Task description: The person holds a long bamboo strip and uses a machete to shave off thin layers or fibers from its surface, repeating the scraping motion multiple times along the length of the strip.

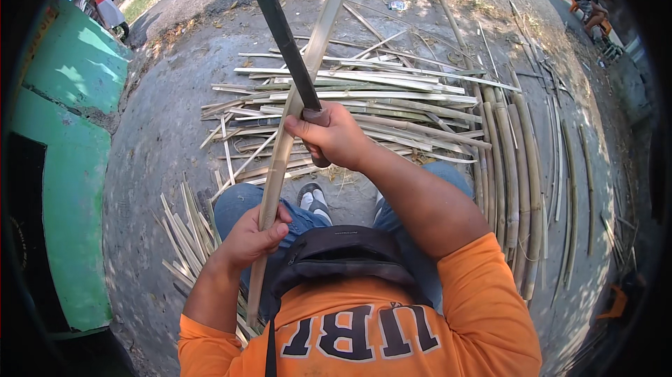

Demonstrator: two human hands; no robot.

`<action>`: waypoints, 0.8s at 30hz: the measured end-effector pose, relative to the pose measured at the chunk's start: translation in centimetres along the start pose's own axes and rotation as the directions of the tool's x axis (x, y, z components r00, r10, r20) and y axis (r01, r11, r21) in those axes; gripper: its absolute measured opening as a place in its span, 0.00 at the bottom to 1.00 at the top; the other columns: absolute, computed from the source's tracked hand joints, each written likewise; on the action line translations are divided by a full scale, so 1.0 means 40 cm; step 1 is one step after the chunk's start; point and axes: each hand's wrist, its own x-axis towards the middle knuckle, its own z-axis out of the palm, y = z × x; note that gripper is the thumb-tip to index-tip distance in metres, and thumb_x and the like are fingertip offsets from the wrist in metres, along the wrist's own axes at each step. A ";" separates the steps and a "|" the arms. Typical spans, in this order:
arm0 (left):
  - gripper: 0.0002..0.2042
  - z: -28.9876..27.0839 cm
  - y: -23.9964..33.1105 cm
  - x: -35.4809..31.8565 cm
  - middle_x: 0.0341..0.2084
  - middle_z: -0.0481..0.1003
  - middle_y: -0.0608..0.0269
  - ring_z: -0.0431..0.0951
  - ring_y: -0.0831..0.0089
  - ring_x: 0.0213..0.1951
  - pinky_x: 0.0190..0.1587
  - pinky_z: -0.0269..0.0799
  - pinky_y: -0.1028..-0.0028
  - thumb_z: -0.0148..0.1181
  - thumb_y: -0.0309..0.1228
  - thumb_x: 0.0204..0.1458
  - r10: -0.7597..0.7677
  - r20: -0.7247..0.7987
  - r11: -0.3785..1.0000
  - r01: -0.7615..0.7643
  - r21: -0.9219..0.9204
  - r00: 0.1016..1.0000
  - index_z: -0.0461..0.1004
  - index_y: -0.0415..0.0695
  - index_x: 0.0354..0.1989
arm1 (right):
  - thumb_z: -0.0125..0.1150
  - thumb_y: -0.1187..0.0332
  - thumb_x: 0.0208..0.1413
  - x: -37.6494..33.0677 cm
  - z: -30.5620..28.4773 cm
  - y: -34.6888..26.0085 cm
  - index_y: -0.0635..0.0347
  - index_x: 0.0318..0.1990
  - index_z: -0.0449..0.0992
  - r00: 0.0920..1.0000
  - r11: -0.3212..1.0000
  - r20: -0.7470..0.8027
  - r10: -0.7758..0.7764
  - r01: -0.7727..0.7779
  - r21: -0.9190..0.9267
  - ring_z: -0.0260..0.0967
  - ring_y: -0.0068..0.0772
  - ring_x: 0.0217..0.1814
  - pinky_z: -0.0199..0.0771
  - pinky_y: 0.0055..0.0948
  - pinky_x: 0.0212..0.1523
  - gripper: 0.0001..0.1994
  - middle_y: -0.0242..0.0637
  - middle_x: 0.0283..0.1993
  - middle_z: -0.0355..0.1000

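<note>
A long pale split bamboo strip (278, 163) slants up in front of me, its lower end by my left side and its upper end past the top of the view. My left hand (250, 238) is closed around its lower part. In my right hand (336, 140), a machete (283, 41) is gripped by its brown handle, the dark blade angled up and to the left. The blade crosses the strip just above this hand. My right thumb lies at the strip's edge; whether it presses on it I cannot tell.
Ahead on the grey ground lies a pile of split bamboo strips (378, 102). Whole bamboo poles (514, 174) lie at the right. More strips (183, 233) are stacked by my left leg. A green wall (73, 160) stands left. Another person (589, 7) sits far right.
</note>
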 end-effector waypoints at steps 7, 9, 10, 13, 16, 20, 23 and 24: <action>0.13 -0.019 -0.017 -0.040 0.23 0.65 0.76 0.60 0.86 0.20 0.22 0.55 0.81 0.70 0.36 0.61 0.004 -0.163 0.998 0.007 0.068 0.987 0.70 0.46 0.44 | 0.71 0.54 0.63 0.009 -0.020 0.026 0.55 0.28 0.71 0.968 0.936 -0.157 -0.196 0.137 -0.324 0.56 0.15 0.32 0.61 0.26 0.34 0.19 0.19 0.26 0.62; 0.13 -0.045 -0.041 -0.047 0.22 0.65 0.76 0.61 0.86 0.20 0.22 0.55 0.81 0.70 0.35 0.61 0.010 -0.182 0.995 0.009 0.100 0.983 0.70 0.46 0.42 | 0.71 0.53 0.62 0.022 -0.037 0.057 0.55 0.27 0.69 0.947 0.914 -0.193 -0.255 0.172 -0.367 0.55 0.15 0.31 0.61 0.26 0.33 0.21 0.19 0.25 0.60; 0.13 -0.054 -0.057 -0.052 0.22 0.65 0.76 0.61 0.86 0.20 0.22 0.55 0.81 0.70 0.35 0.61 0.004 -0.222 0.994 0.019 0.105 0.975 0.69 0.47 0.41 | 0.71 0.53 0.62 0.018 -0.035 0.043 0.55 0.28 0.70 0.954 0.932 -0.202 -0.222 0.147 -0.330 0.57 0.15 0.31 0.62 0.26 0.33 0.21 0.19 0.25 0.62; 0.12 -0.059 -0.083 -0.042 0.22 0.65 0.77 0.61 0.86 0.19 0.21 0.56 0.80 0.69 0.33 0.61 0.015 -0.316 0.983 0.043 0.178 0.949 0.69 0.47 0.39 | 0.71 0.52 0.62 0.025 -0.064 0.048 0.56 0.28 0.71 0.943 0.923 -0.231 -0.240 0.148 -0.355 0.60 0.15 0.32 0.64 0.26 0.34 0.21 0.20 0.25 0.64; 0.12 -0.039 -0.078 -0.035 0.22 0.66 0.78 0.63 0.87 0.21 0.23 0.58 0.81 0.70 0.32 0.60 0.054 -0.353 0.974 0.030 0.226 0.934 0.69 0.47 0.38 | 0.71 0.51 0.61 0.026 -0.080 0.036 0.59 0.29 0.73 0.916 0.886 -0.262 -0.304 0.171 -0.431 0.60 0.18 0.30 0.64 0.28 0.33 0.21 0.23 0.24 0.66; 0.12 -0.051 -0.087 -0.022 0.23 0.67 0.79 0.64 0.88 0.24 0.25 0.60 0.81 0.70 0.32 0.60 0.128 -0.353 0.922 0.020 0.386 0.927 0.70 0.47 0.37 | 0.70 0.50 0.61 0.038 -0.105 0.040 0.62 0.32 0.77 0.890 0.823 -0.249 -0.382 0.205 -0.530 0.62 0.21 0.30 0.67 0.31 0.34 0.21 0.28 0.24 0.69; 0.12 -0.052 -0.075 -0.027 0.24 0.67 0.79 0.65 0.88 0.26 0.28 0.61 0.82 0.70 0.32 0.60 0.110 -0.323 0.919 0.028 0.394 0.940 0.70 0.46 0.38 | 0.70 0.49 0.60 0.037 -0.109 0.041 0.63 0.35 0.79 0.881 0.809 -0.248 -0.403 0.217 -0.546 0.66 0.26 0.29 0.69 0.34 0.35 0.21 0.34 0.25 0.72; 0.12 -0.050 -0.073 -0.030 0.25 0.67 0.79 0.65 0.87 0.27 0.29 0.62 0.82 0.71 0.32 0.60 0.080 -0.327 0.932 0.045 0.359 0.942 0.71 0.45 0.39 | 0.70 0.49 0.60 0.034 -0.109 0.040 0.63 0.35 0.79 0.881 0.809 -0.250 -0.402 0.214 -0.547 0.66 0.26 0.29 0.69 0.34 0.35 0.21 0.34 0.25 0.72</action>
